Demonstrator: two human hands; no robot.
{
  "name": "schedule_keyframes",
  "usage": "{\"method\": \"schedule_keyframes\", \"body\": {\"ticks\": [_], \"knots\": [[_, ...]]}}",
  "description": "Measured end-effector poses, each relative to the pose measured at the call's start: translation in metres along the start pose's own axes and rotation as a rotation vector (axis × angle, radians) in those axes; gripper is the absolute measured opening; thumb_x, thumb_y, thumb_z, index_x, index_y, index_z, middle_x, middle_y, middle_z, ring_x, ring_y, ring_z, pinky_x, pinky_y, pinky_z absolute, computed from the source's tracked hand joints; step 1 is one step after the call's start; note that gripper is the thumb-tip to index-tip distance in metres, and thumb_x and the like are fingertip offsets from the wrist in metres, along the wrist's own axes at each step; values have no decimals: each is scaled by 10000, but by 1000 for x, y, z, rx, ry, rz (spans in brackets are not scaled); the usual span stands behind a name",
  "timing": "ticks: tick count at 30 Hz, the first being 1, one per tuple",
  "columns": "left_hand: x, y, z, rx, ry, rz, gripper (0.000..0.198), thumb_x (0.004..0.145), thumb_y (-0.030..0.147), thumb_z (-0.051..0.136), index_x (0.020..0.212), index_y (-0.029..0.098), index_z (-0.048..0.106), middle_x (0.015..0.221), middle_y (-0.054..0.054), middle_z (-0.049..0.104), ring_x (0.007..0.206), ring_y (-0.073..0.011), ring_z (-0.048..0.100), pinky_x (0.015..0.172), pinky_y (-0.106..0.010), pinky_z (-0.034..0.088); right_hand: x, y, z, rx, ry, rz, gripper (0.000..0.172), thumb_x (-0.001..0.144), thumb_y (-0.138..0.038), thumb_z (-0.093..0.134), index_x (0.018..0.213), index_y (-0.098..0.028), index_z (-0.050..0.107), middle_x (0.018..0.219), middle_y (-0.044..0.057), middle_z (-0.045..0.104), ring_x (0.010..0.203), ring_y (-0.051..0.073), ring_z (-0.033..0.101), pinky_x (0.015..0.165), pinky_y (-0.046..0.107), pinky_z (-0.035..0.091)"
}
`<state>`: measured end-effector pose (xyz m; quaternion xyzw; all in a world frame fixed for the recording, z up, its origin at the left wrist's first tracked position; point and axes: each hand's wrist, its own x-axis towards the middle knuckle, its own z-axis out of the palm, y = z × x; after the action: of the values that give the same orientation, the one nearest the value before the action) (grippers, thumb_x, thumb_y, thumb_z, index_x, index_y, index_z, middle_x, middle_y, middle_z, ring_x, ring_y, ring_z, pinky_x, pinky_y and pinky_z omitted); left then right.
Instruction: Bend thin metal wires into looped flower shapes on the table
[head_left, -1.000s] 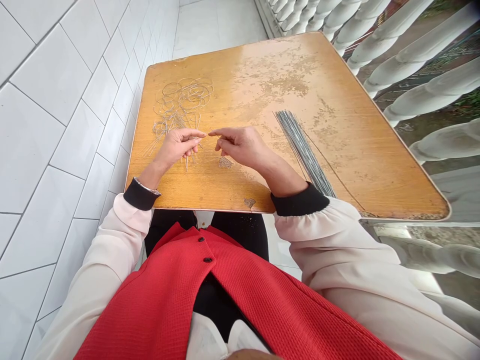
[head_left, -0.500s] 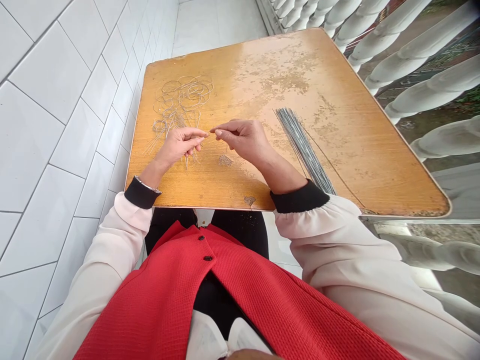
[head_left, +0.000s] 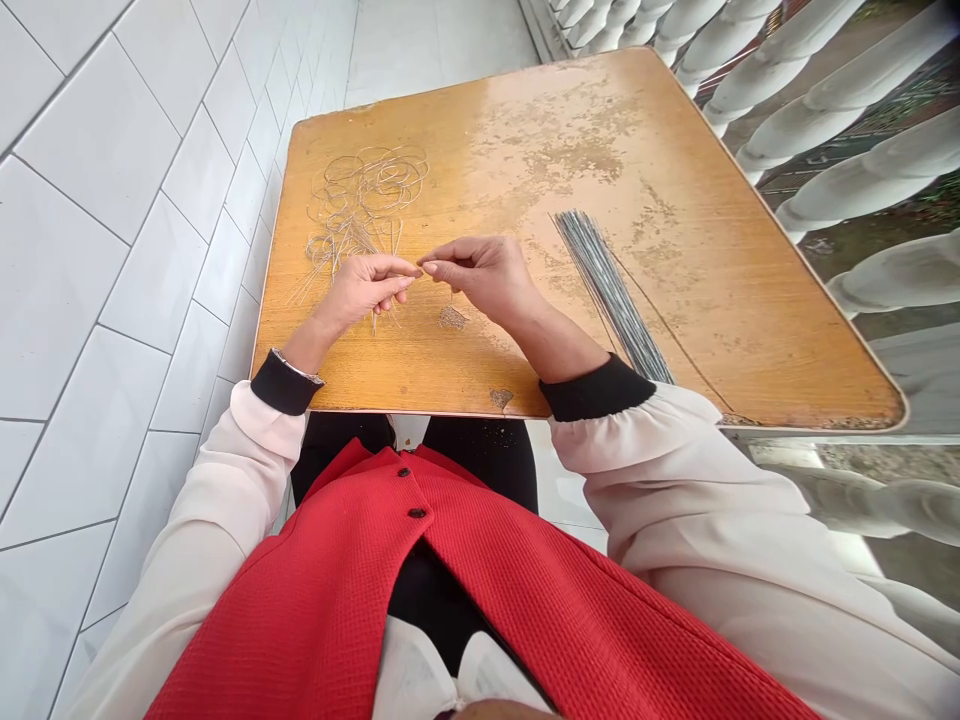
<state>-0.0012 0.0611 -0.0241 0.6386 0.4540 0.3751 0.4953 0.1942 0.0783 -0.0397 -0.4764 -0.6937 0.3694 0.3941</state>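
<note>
Above the wooden table my left hand (head_left: 371,288) is closed, thumb and forefinger pinched together. Whatever lies between those fingertips is too small to make out. My right hand (head_left: 487,272) pinches just beside it, the fingertips of both almost touching. A short length of thin wire (head_left: 452,297) shows below the right hand's fingers, over a grey mottled patch. Behind and left of my left hand lies a loose tangle of thin wire loops (head_left: 379,180), with straight ends fanning toward me and partly hidden by the hand. A bundle of straight grey wires (head_left: 611,290) lies right of my right hand.
The wooden table (head_left: 697,230) has worn, peeling patches on its surface. One longer single wire (head_left: 667,325) lies right of the bundle. A white tiled wall (head_left: 97,250) runs close on the left, and a white balustrade (head_left: 832,180) stands along the right.
My left hand has shifted slightly right, bringing its fingertips closer to those of my right hand. Both hands stay pinched; the wires on the table lie as before.
</note>
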Motion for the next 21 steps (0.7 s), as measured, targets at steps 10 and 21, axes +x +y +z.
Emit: {"method": "schedule_keyframes", "body": {"ticks": [10,21], "knots": [[0,2,2,16,-48,-82,163,952,256,636,1037,124,679,829,-20,751,471,-9,530,455,-170,374,4,-2,-6,76,162,68,227,861,-312,692,669,-204,638,601,4,550,576,128,486,534,289,390],[0,-1,12,38,-228,-196,141,893,23,597,793,121,588,604,31,678,430,-33,578,422,-167,359,1,-9,-12,39,176,32,216,840,-332,700,669,-204,667,631,19,595,600,139,512,537,294,402]]}}
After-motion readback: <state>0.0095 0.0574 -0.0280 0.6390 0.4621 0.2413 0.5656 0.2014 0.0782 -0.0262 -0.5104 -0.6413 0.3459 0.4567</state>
